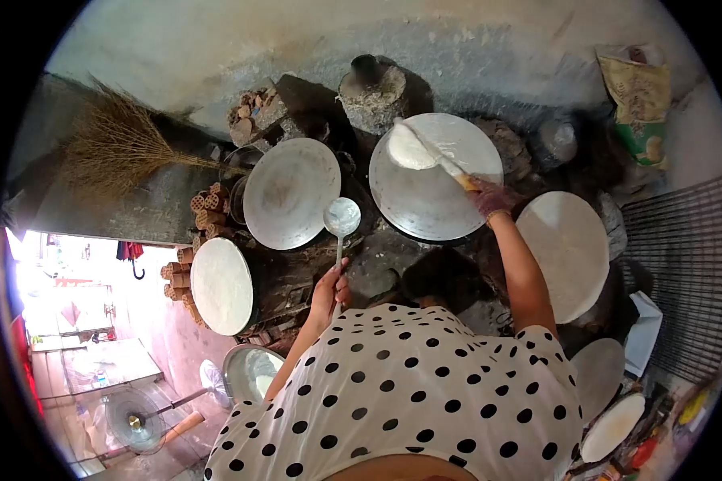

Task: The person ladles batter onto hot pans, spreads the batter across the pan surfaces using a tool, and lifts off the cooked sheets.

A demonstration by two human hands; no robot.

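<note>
My left hand (327, 290) is closed round the handle of a metal ladle (342, 218), whose bowl is smeared with white. The ladle is held between two large round griddles. My right hand (496, 200), in a thin glove, grips the wooden handle of a long flat spreader (437, 152). The spreader reaches over the right griddle (413, 204), across a white patch of batter (410, 150) near its far left edge. The left griddle (291, 196) shows bare grey metal. Exactly how the spreader's blade meets the batter is hard to make out.
White-topped round discs stand at left (221, 287) and right (565, 260). A metal basin (253, 373) with white contents is at lower left. Coal briquettes (208, 210), a twig broom (124, 148), a standing fan (136, 420), a sack (638, 104) and a wire rack (678, 272) surround the griddles.
</note>
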